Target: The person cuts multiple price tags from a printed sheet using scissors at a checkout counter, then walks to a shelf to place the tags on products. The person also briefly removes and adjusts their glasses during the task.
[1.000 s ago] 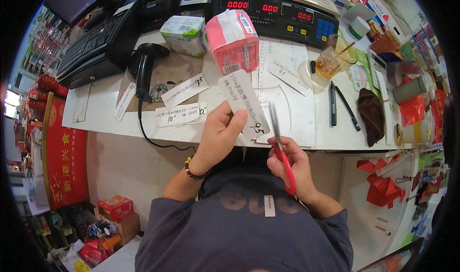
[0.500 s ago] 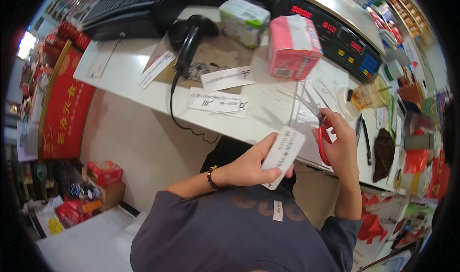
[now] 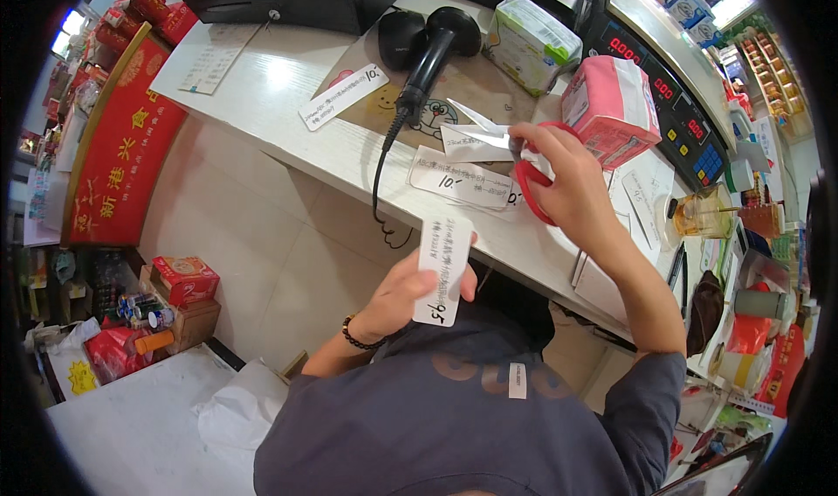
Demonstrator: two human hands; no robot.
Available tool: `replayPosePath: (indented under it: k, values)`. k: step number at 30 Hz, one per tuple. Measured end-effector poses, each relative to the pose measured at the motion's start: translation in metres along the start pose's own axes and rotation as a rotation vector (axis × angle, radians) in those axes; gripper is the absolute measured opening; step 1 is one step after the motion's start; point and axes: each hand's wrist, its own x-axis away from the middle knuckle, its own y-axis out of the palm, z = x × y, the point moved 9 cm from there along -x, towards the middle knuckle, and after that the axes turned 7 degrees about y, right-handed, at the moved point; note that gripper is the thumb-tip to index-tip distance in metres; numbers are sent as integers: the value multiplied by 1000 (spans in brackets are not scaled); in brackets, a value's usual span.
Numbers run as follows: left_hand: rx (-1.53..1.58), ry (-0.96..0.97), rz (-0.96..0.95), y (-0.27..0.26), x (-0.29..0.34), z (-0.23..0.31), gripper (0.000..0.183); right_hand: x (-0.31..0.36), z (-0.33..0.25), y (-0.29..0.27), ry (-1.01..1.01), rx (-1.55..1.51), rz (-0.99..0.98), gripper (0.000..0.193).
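Between the thumb and fingers of my left hand [image 3: 397, 293] is a white handwritten card [image 3: 443, 265], held upright in front of my chest. My right hand [image 3: 572, 182] grips red-handled scissors [image 3: 534, 177] above the counter. Their blades are spread apart and point left over the loose cards. Beneath them lies a white label card [image 3: 476, 144], partly hidden by the blades. Closer to the counter's front edge rests a small stack of handwritten cards [image 3: 458, 178]. Another handwritten card [image 3: 343, 97] lies at an angle farther left.
A black barcode scanner [image 3: 436, 59] stands on the white counter [image 3: 288, 116], its cable hanging over the front edge. Behind are a green-white pack [image 3: 530, 46], a pink pack [image 3: 608, 112] and a digital scale [image 3: 668, 94]. A cup [image 3: 703, 214] and brown pouch [image 3: 705, 313] sit right.
My right hand has carried the scissors left, over the cards on the counter. My left hand has turned the card more upright. The whole view has shifted too.
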Motion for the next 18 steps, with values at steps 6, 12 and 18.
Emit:
replayPosePath:
  k: [6,12,18]
  values:
    - [112,195,-17,-34,2,11,64,-22,1,-4,-1,71,-11,30]
    - [63,247,-70,-30,0,20,66,-24,-4,15,38,40,-134,27]
    - [-16,331,31,-45,4,25,67,-1,-19,32,38,203,-210,32]
